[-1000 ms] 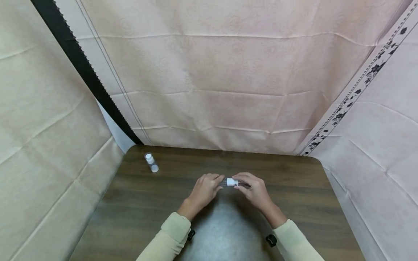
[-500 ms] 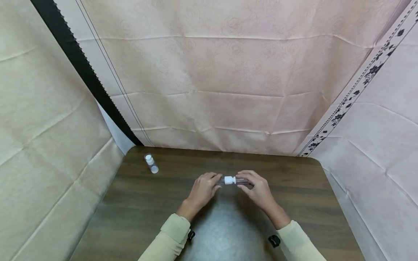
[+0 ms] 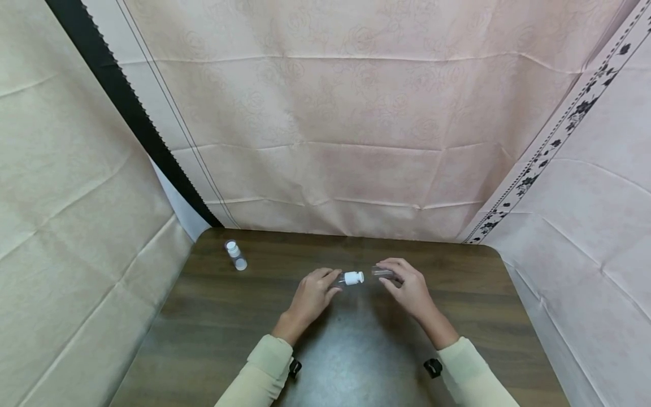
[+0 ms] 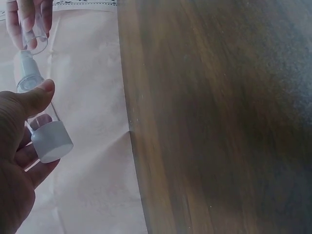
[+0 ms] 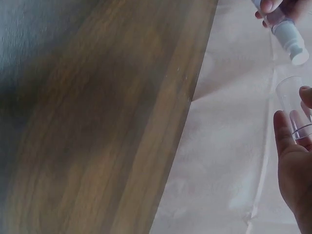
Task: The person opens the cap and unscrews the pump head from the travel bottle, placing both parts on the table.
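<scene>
My left hand (image 3: pixel 311 295) holds a clear pump bottle (image 4: pixel 52 141) with a white base and a white pump head (image 3: pixel 354 277) that points right. Thumb and fingers wrap its clear body in the left wrist view. In my right hand (image 3: pixel 408 287) is a clear cap (image 3: pixel 382 273), pinched between thumb and fingers, its open end toward the pump head. A small gap separates cap and pump, as the right wrist view also shows with the clear cap (image 5: pixel 294 105) below the white pump head (image 5: pixel 291 43).
A second small bottle (image 3: pixel 235 254) with white ends lies at the table's back left. The wooden table (image 3: pixel 213 339) ends at a cloth backdrop (image 3: pixel 325 124) behind, with more cloth at both sides.
The clear cap has come off the pump bottle: my right hand has moved right with it, and the white pump head now shows bare. The left hand has shifted slightly left.
</scene>
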Available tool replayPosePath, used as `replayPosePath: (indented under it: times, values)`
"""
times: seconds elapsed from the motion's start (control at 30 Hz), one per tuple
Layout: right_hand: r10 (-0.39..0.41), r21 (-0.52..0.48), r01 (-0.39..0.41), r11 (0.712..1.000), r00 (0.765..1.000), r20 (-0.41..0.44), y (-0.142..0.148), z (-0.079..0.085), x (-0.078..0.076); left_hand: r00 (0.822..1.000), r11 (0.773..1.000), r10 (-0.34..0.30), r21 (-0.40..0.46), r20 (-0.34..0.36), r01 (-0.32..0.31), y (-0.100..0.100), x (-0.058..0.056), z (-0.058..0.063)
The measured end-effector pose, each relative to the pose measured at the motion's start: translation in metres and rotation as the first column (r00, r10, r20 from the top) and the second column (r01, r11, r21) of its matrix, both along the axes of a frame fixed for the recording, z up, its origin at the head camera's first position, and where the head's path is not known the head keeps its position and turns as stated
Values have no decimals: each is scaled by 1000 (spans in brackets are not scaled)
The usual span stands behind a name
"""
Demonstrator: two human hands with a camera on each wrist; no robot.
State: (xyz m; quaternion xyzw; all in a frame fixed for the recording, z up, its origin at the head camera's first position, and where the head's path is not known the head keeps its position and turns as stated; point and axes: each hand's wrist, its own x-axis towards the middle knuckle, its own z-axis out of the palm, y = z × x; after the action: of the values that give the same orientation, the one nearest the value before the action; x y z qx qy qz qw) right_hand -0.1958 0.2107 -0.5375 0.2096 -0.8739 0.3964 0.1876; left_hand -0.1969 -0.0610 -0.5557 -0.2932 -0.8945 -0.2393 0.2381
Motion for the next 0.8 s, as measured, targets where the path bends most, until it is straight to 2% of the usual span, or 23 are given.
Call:
replayPosePath:
  times: [0.17,0.33,0.8]
  values:
    - [-15,50,15,999,1000,-11,8,-2,-11,1000,1000,-7,5,7,7,-2,1,1]
    - [4,90,-3,996,1000,-9,14,-4,-21,1000,1000,-8,4,5,8,-2,0,1]
    - [-25,234,0,972,994,105,22,-5,-41,1000,1000,-1,11,20,1,-6,2,0]
